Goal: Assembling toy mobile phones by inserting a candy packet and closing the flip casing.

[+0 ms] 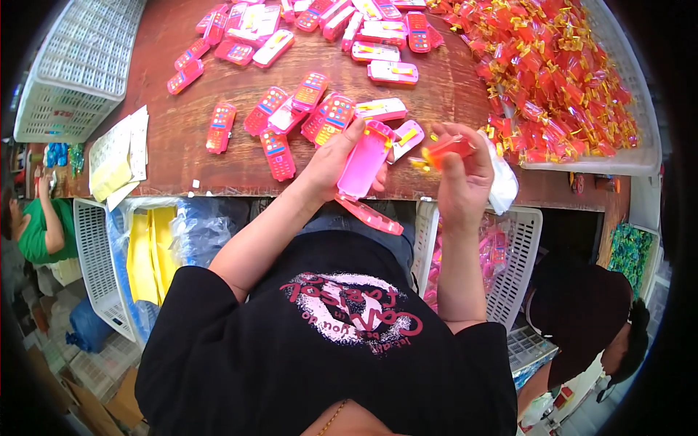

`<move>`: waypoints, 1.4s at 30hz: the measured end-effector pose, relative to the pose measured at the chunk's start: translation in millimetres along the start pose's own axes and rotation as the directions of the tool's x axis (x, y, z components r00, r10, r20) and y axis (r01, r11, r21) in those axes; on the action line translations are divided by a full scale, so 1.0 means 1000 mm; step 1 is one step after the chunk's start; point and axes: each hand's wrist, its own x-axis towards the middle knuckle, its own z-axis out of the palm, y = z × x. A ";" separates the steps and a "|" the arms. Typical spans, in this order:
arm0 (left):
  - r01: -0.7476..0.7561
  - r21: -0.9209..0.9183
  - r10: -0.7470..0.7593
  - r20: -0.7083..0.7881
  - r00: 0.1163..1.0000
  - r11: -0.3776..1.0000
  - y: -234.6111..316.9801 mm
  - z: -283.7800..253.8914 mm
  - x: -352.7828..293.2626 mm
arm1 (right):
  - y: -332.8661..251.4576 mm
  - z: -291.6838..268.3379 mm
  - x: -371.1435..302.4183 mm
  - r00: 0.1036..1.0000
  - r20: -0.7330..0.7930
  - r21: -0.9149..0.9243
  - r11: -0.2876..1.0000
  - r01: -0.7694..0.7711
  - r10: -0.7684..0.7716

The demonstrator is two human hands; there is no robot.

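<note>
My left hand (329, 161) is wrapped round a pink toy flip phone (360, 166) at the table's near edge. The phone is unfolded: its hollow pink inside faces up, and the lower flap hangs down toward my lap. To its right, my right hand (467, 182) pinches a small see-through red piece with yellow bits (449, 148) between thumb and fingers. The red piece is apart from the phone. Several closed toy phones (336, 116) with coloured buttons lie just beyond my left hand. One phone with a white and yellow back (407, 138) lies between my hands.
A white crate (649, 138) at the right is heaped with red and yellow pieces (560, 80). More toy phones (254, 29) lie at the back. White baskets (87, 54) stand at the left and below the table (171, 131). Other people (51, 225) sit at both sides.
</note>
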 end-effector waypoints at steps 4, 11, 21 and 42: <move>0.028 -0.015 -0.028 0.035 0.999 0.999 -0.004 0.012 -0.005 | 0.019 0.005 0.002 0.998 0.011 -0.144 0.988 0.057 -0.057; 0.008 0.021 -0.008 -0.035 0.999 1.000 -0.001 0.010 -0.008 | 0.032 0.000 0.000 0.999 0.016 -0.349 0.936 0.049 -0.047; -0.141 0.334 0.153 -0.010 0.988 0.932 0.011 0.012 -0.010 | 0.022 -0.002 0.002 0.981 0.180 -0.603 0.780 0.168 -0.073; -0.173 0.172 0.150 0.140 0.979 0.970 0.005 0.016 -0.013 | 0.024 0.009 -0.006 0.971 0.219 -0.555 0.806 0.208 -0.099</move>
